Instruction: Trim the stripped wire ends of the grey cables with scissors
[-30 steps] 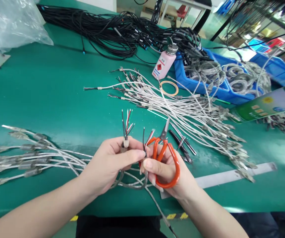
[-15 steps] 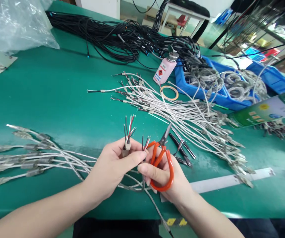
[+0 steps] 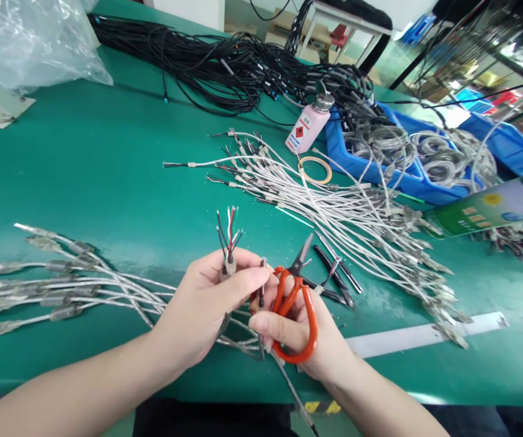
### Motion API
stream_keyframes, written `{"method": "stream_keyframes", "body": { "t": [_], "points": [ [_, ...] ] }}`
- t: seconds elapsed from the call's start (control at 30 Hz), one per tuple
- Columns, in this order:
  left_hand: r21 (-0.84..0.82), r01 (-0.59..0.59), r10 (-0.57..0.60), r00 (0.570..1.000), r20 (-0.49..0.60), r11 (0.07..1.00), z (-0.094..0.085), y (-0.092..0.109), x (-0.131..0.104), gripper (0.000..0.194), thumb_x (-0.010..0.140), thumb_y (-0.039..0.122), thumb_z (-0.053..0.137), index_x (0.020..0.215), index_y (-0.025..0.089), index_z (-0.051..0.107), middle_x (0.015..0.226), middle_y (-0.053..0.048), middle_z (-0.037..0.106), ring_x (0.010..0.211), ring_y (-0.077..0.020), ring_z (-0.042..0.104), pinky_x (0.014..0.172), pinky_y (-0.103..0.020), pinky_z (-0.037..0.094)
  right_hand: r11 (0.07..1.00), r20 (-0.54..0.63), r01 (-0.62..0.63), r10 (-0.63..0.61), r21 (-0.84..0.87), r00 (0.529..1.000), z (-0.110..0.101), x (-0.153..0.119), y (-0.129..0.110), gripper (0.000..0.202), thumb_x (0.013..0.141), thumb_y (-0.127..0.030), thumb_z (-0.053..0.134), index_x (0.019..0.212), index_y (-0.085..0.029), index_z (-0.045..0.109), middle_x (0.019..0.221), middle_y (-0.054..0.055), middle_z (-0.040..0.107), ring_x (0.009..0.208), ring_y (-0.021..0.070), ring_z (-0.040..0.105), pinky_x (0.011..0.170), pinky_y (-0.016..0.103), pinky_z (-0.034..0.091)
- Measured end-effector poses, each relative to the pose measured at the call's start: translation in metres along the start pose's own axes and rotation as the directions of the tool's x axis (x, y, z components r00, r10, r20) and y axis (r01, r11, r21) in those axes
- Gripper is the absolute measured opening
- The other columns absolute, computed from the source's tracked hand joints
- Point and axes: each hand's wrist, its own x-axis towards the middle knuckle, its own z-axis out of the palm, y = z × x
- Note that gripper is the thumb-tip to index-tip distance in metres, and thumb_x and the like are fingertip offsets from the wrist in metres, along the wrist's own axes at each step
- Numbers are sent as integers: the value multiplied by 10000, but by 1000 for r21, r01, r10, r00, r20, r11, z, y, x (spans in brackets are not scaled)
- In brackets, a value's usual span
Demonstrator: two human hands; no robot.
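In the head view, at the near middle of the green table, the left hand grips a splayed cable end and pinches a second cable's wires, now gathered rather than fanned out as before, while the right hand grips that cable and orange-handled scissors.

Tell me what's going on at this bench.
A person is working on cable ends with both hands. The left hand holds a cable end with its thin coloured wires fanned out upward, and its thumb and fingers meet at a second cable's wires. The right hand holds orange-handled scissors, blades pointing away from those wires. Beyond them, a pile of pale cables with bared wire ends lies on the green tabletop.
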Motion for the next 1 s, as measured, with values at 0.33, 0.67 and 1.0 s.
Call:
{"method": "stream_keyframes", "body": {
  "t": [0.33,0.67,1.0],
  "points": [
    [35,-8,9,999,-54,999,-1,-1,1,126,829,208,698,721,182,640,589,38,629,436,-56,505,416,-144,412,997,27,-72,74,-39,997,5,-3,-6,288,778,-276,791,772,-172,522,524,-53,577,447,71,535,456,173,455],
    [43,-43,47,995,-91,998,1,-2,0,109,803,164,684,698,177,659,567,29,652,470,-64,517,507,-182,442,992,41,-52,57,-119,997,7,-2,-8,387,686,-337,868,638,-170,523,531,-52,525,454,71,470,432,196,384],
    [20,-30,31,997,-73,999,0,0,-2,127,812,140,677,691,175,658,549,40,645,465,-50,512,495,-153,432,991,59,-53,60,-120,996,8,-1,-8,378,700,-345,860,653,-168,530,540,-46,533,466,73,468,455,199,380]
  ]
}}
